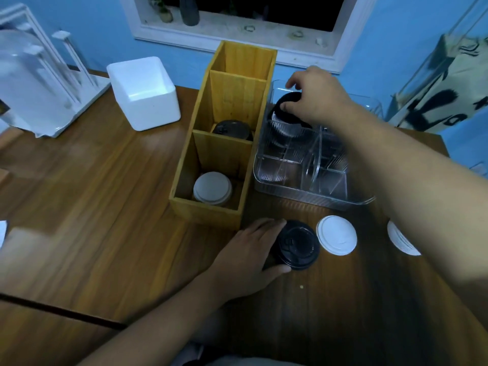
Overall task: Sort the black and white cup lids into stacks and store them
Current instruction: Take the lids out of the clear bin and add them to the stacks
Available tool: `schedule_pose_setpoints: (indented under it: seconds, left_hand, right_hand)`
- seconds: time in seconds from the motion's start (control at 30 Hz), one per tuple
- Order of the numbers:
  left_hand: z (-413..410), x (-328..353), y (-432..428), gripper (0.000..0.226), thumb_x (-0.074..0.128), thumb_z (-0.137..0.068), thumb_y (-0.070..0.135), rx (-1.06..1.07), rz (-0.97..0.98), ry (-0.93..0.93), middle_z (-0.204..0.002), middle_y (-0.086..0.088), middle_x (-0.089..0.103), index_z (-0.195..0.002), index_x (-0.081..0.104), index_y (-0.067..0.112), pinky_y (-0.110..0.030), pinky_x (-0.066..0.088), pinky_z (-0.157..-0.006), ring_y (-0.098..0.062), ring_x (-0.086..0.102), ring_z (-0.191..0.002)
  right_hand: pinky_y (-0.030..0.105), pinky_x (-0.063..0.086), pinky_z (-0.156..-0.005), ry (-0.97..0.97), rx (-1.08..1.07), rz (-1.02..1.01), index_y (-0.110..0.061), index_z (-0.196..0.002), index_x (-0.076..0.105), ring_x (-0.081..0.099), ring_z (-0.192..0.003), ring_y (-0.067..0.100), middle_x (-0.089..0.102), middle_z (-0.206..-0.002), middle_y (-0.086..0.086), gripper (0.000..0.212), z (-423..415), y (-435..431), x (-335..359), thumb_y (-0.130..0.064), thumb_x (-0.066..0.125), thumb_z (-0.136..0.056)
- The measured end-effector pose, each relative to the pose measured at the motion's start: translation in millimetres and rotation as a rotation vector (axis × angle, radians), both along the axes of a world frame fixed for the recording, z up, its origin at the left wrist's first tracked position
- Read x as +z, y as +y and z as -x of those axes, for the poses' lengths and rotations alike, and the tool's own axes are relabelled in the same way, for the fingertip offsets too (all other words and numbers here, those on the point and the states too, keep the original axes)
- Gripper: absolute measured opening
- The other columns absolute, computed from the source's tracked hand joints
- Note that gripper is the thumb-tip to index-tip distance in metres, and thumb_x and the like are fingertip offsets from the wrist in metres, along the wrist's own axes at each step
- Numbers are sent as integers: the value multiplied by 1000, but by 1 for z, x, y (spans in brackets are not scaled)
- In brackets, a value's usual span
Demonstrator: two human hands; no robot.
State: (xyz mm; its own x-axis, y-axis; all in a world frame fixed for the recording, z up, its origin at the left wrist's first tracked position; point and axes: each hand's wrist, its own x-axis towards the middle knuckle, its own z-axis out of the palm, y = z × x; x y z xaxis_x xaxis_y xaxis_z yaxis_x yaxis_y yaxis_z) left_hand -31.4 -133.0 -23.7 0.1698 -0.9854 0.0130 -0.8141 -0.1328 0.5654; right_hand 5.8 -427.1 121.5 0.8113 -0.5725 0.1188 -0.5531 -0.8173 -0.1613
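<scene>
My right hand (317,99) pinched a black lid (287,109) by its rim, tilted over the far-left corner of the clear tray (311,199). Left hand (250,249), thumb and fingers curled round a black stack (295,245), top-up on the table (105,207), with a white lid (336,239) flat just beside it. The lettering on the bag (435,101) was too blurry to read, sorry.

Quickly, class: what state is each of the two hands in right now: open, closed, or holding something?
Left hand: grips the near black lid on the table.
Right hand: grips the far black lid over the clear organizer.
</scene>
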Motion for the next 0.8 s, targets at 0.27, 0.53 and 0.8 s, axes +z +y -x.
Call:
schedule_pose_setpoints:
  seconds: [0.27,0.53,0.8]
  left_hand:
    - [-1,2,1,85,58,-95,60,2,-6,13,-163,10,25,-161,16,27,-22,13,-109,1,10,-147]
    - [-3,-3,0,87,62,-92,61,-9,-10,14,-162,11,29,-160,19,30,-24,18,-110,-1,15,-148]
    - [-5,-10,-1,85,67,-87,62,-27,7,41,-156,13,39,-157,29,30,-23,23,-114,-1,22,-147]
  right_hand:
    - [41,45,-74,42,77,252,-17,-113,68,55,-109,38,66,-110,12,27,19,-1,-7,-11,59,-89]
    - [42,48,-67,-426,140,384,-19,-112,67,56,-98,32,64,-106,4,26,127,55,-17,-15,60,-87]
    - [42,52,-67,-463,114,196,-3,-104,76,64,-82,31,71,-105,10,17,285,157,-107,-7,72,-88]
